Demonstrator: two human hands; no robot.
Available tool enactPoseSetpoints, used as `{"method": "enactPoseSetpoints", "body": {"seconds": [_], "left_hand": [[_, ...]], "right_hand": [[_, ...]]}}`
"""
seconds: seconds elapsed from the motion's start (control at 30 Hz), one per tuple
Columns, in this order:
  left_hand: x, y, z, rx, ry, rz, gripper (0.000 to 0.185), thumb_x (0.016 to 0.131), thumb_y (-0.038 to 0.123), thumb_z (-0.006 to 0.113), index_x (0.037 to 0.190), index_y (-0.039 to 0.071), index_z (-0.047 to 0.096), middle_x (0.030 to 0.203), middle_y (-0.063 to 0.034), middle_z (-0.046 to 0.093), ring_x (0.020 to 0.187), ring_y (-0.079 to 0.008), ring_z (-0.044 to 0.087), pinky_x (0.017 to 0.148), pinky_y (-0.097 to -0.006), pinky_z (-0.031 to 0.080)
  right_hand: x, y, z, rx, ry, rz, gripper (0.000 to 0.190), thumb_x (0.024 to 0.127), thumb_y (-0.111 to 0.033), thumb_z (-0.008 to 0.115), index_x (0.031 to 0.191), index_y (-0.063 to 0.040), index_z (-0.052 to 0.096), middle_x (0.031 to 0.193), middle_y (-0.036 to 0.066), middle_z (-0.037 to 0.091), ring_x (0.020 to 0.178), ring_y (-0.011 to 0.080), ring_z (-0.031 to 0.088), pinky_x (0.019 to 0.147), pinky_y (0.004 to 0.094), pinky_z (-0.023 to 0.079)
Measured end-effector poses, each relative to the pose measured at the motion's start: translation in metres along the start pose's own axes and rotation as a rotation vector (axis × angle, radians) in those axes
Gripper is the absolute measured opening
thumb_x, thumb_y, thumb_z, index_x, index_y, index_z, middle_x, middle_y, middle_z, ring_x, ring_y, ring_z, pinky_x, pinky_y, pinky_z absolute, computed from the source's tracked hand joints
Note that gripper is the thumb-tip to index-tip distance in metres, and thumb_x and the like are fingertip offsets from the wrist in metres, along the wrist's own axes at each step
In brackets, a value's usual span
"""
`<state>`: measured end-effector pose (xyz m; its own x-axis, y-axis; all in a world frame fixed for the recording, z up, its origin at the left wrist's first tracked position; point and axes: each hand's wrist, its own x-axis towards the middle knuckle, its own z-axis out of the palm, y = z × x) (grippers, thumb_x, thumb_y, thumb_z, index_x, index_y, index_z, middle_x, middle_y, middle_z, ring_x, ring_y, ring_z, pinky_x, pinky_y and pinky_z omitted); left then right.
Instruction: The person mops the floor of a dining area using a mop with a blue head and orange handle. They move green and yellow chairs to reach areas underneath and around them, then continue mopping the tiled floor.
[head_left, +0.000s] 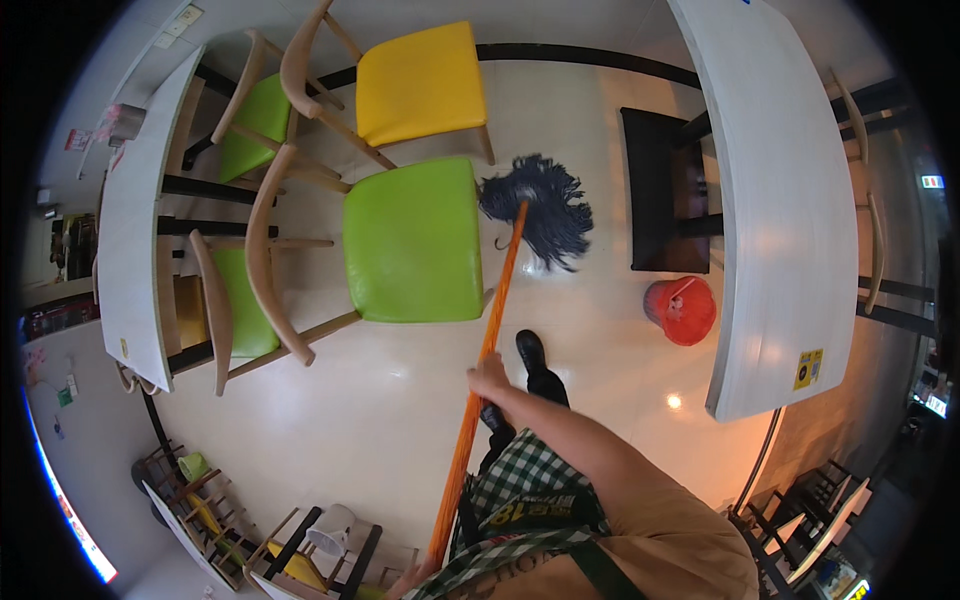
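Note:
A mop head of dark blue strands (546, 217) lies spread on the pale floor, just right of a green chair seat. From it an orange mop handle (495, 319) slants down towards me. My right hand (489, 377) grips the handle about halfway along. Lower down, my left hand (412, 577) is around its upper end at the bottom of the view, partly hidden by my checked apron (525, 465). A red bucket (679, 310) stands on the floor to the right of the mop.
Green (414, 240) and yellow (421, 84) chairs stand at the left, beside a white-topped table (135, 225). Another white table (784, 202) with a black bench (652, 191) is at the right. More chairs and a whitish bin (331, 529) are at lower left.

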<state>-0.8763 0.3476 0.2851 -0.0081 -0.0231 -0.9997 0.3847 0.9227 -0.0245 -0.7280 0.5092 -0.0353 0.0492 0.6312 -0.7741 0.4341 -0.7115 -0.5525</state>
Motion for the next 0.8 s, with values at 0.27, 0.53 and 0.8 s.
{"method": "enactPoseSetpoints", "body": {"seconds": [0.27, 0.53, 0.8], "left_hand": [[0.112, 0.187, 0.059, -0.406, -0.272, 0.118, 0.039, 0.094, 0.039, 0.032, 0.073, 0.006, 0.037, 0.051, -0.0030, 0.039, 0.036, -0.0128, 0.036, 0.033, -0.0264, 0.029], [0.225, 0.275, 0.090, -0.248, -0.241, 0.395, 0.041, 0.093, 0.042, 0.035, 0.075, 0.004, 0.039, 0.049, -0.0029, 0.041, 0.036, -0.0104, 0.040, 0.034, -0.0237, 0.032], [0.195, 0.120, 0.077, -0.150, -0.202, 0.182, 0.041, 0.089, 0.046, 0.043, 0.080, 0.006, 0.045, 0.052, 0.0018, 0.040, 0.039, -0.0072, 0.038, 0.037, -0.0240, 0.032]], "right_hand": [[0.223, -0.083, -0.138, 0.066, 0.052, 0.109, 0.018, 0.079, -0.010, 0.048, 0.089, 0.005, 0.048, 0.066, 0.016, 0.059, 0.050, 0.0287, 0.061, 0.041, 0.0404, 0.051], [0.309, -0.076, -0.237, -0.072, 0.324, 0.089, 0.040, 0.084, -0.028, 0.047, 0.114, -0.003, 0.038, 0.085, 0.013, 0.063, 0.065, 0.0251, 0.064, 0.071, 0.0359, 0.051], [0.165, 0.009, -0.168, 0.025, 0.367, 0.315, 0.028, 0.087, -0.023, 0.041, 0.105, -0.003, 0.036, 0.082, 0.015, 0.062, 0.052, 0.0250, 0.062, 0.060, 0.0354, 0.051]]}}
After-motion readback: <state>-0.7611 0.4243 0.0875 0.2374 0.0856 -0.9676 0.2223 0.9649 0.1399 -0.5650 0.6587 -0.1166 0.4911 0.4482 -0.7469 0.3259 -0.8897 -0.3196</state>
